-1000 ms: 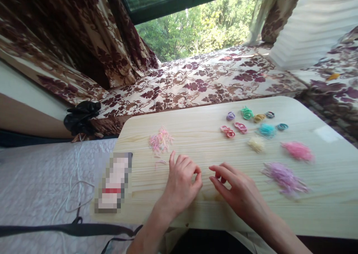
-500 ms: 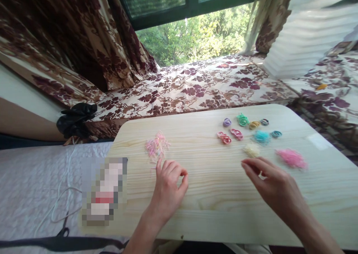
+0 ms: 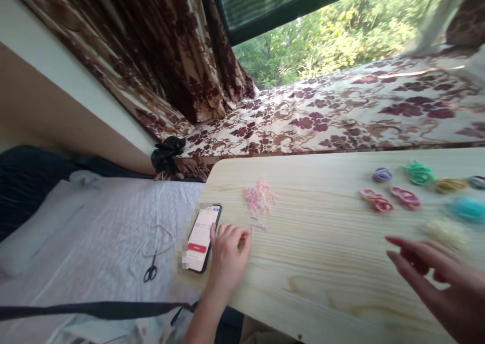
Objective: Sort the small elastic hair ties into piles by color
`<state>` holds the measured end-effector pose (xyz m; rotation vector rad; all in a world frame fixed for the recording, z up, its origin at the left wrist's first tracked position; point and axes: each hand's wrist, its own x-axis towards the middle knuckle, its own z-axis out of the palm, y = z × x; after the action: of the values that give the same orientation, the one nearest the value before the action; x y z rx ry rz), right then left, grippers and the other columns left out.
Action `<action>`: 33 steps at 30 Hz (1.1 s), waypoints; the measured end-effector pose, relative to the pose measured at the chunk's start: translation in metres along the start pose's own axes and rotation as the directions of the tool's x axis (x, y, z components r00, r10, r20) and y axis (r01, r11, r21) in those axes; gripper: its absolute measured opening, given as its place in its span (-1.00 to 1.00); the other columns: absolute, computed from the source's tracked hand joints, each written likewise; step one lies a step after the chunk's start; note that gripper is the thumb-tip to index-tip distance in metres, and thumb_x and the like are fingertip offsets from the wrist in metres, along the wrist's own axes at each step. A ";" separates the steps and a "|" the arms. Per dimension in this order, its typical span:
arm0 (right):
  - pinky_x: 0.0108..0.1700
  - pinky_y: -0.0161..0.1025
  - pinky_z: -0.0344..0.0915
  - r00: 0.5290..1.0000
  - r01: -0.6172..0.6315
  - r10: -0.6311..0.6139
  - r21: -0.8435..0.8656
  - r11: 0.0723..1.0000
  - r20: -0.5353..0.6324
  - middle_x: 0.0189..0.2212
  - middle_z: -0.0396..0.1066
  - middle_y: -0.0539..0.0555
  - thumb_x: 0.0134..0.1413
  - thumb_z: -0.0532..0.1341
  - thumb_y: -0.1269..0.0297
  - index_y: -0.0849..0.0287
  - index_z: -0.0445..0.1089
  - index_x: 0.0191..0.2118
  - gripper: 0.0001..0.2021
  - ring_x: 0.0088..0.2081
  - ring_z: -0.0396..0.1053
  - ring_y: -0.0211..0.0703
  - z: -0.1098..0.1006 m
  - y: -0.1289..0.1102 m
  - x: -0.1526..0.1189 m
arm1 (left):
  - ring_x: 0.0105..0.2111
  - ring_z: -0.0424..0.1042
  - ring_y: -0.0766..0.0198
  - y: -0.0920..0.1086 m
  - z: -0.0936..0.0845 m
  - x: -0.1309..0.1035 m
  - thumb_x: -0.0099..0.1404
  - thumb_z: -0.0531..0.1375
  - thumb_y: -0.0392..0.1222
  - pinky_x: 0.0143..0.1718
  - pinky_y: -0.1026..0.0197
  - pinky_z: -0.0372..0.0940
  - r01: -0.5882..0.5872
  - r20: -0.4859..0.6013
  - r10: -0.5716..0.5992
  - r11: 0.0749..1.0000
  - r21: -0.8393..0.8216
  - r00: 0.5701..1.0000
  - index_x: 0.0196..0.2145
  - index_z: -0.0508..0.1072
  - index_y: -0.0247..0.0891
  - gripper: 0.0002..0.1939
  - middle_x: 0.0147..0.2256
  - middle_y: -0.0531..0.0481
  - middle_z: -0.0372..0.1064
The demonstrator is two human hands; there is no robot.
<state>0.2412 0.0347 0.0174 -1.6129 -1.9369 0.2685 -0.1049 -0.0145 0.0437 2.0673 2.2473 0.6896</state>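
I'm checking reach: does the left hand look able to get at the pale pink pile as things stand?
Probably yes: the left hand is close to the pale pink pile, with only a few loose pieces on the table between them.

Bright daylight enters through the window (image 3: 318, 38), washing out parts of the foliage (image 3: 344, 41), while the folds of the curtain (image 3: 151, 41) sink into shadow. Soft light covers the surface (image 3: 322, 258). The right fingers (image 3: 411, 246) and cream pile (image 3: 445, 233) are blurred, and blocky pixelation fringes the phone (image 3: 202, 233).
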 end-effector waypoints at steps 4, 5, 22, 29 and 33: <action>-0.47 -0.29 0.41 0.966 0.220 -0.229 0.082 0.972 0.121 -0.27 0.55 0.03 0.19 0.09 0.01 -0.04 0.46 -0.08 -0.69 -0.42 0.53 -0.15 0.036 -0.036 -0.007 | -0.19 0.36 0.17 -0.003 0.001 -0.005 0.30 0.13 -0.37 0.15 -0.18 0.07 0.035 0.006 -0.035 0.999 -0.029 0.999 -0.34 0.44 -0.16 -0.85 -0.34 0.05 0.45; -0.45 -0.30 0.42 0.962 0.245 -0.252 0.069 0.967 0.106 -0.26 0.55 0.02 0.21 0.08 0.03 -0.02 0.46 -0.09 -0.70 -0.39 0.54 -0.15 0.040 -0.042 -0.006 | -0.17 0.36 0.16 -0.003 0.001 -0.006 0.30 0.13 -0.38 0.14 -0.17 0.09 0.033 -0.006 -0.033 0.999 -0.043 0.999 -0.33 0.44 -0.16 -0.85 -0.33 0.04 0.45; -0.43 -0.30 0.39 0.960 0.277 -0.274 -0.035 0.960 0.059 -0.19 0.53 0.00 0.21 0.09 0.08 0.01 0.45 -0.07 -0.71 -0.36 0.54 -0.17 0.047 -0.037 -0.008 | -0.14 0.34 0.14 -0.002 0.014 0.005 0.31 0.17 -0.35 0.12 -0.15 0.10 0.054 -0.080 -0.059 0.996 -0.067 0.995 -0.41 0.39 -0.20 -0.86 -0.34 0.03 0.40; -0.46 -0.34 0.36 0.949 0.314 -0.315 -0.083 0.946 0.000 -0.25 0.54 -0.02 0.24 0.08 0.11 0.05 0.47 -0.14 -0.73 -0.42 0.53 -0.25 0.047 -0.039 -0.006 | -0.18 0.37 0.16 -0.012 0.015 0.007 0.32 0.15 -0.37 -0.02 0.00 0.21 0.043 -0.107 -0.050 0.997 -0.065 0.993 -0.39 0.41 -0.20 -0.85 -0.34 0.02 0.44; -0.52 -0.35 0.34 0.936 0.349 -0.352 -0.108 0.931 -0.008 -0.25 0.54 -0.03 0.25 0.06 0.07 0.04 0.46 -0.13 -0.71 -0.45 0.52 -0.27 0.050 -0.033 -0.007 | -0.17 0.38 0.17 -0.012 0.015 0.006 0.32 0.14 -0.39 0.02 -0.02 0.20 0.040 -0.110 -0.044 0.998 -0.040 0.993 -0.33 0.44 -0.17 -0.85 -0.31 0.04 0.45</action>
<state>0.1867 0.0311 -0.0079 -1.2902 -2.2040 -0.0015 -0.1122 -0.0046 0.0284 2.0062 2.3075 0.8581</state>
